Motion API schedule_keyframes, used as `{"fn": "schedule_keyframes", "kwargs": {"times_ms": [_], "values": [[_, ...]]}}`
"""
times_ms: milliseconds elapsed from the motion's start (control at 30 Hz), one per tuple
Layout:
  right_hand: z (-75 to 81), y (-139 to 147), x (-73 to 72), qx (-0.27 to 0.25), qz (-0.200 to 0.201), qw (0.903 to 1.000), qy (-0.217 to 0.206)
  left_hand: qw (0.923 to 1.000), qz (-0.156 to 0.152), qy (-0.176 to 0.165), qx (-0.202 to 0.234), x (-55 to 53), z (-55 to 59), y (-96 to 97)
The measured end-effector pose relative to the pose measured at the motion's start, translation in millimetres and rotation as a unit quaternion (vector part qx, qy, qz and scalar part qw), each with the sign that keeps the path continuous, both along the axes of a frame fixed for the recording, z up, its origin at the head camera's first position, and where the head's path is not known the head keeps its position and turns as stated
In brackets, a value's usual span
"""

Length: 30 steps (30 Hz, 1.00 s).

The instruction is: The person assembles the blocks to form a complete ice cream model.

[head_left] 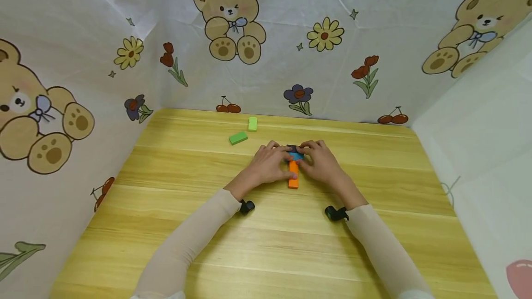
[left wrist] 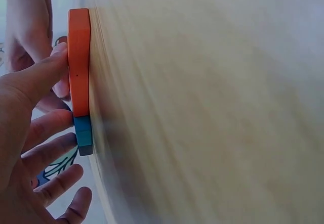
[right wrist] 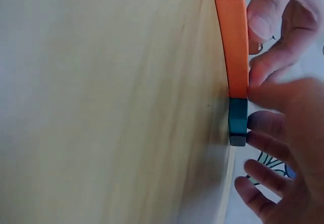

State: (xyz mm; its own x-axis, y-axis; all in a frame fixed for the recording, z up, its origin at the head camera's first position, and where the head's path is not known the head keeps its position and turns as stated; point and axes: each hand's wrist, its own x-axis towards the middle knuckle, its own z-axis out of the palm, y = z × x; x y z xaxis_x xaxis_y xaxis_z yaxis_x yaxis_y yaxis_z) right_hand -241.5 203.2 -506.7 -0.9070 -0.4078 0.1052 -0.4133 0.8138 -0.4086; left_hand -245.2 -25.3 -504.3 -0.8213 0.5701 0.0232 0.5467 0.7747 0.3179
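Observation:
Three wooden blocks lie flat together: an orange block [head_left: 293,183] pointing toward me, a blue block [head_left: 296,156] set across its far end, and a black block [head_left: 292,147] behind the blue one. My left hand [head_left: 269,166] rests its thumb on the orange block, while its index and middle fingertips touch the blue and black blocks. From the other side, my right hand [head_left: 323,165] has its thumb where orange meets blue, with fingertips on the blue and black blocks. Both hands' outer fingers are spread, as the wrist views show.
A green block [head_left: 238,138] and a light green block [head_left: 252,124] lie apart at the back left of the wooden table [head_left: 266,253]. A bear-patterned cloth [head_left: 266,82] hangs right behind the table's far edge. Black wrist cameras [head_left: 335,213] sit under both forearms.

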Motion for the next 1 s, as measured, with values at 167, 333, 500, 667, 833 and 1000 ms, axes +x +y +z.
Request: {"fn": "schedule_keyframes", "kwargs": {"times_ms": [167,333,500,667,833,1000], "values": [[1.5,8,8.9,-0.015,0.018,0.9992,-0.033,1.0000,0.002,-0.001,-0.002,0.2,1.6,0.6],[2.3,10,12.2,-0.006,0.018,0.9985,-0.051,1.0000,-0.003,-0.005,-0.001,-0.2,1.7,0.2],[4.3,9,13.3,0.004,0.015,0.9984,-0.055,0.9999,-0.008,-0.003,-0.006,-0.8,1.6,-0.2],[4.5,7,13.4,0.016,0.014,0.9983,-0.054,0.9999,-0.016,-0.004,-0.004,-1.2,1.5,-2.3],[6.0,7,13.9,0.011,0.005,0.9981,-0.061,0.9989,-0.038,-0.024,0.006,1.1,-0.4,-10.4],[7.1,6,14.2,0.009,0.001,0.9972,-0.075,0.9980,-0.040,-0.042,0.024,7.8,1.0,-29.7]]}}
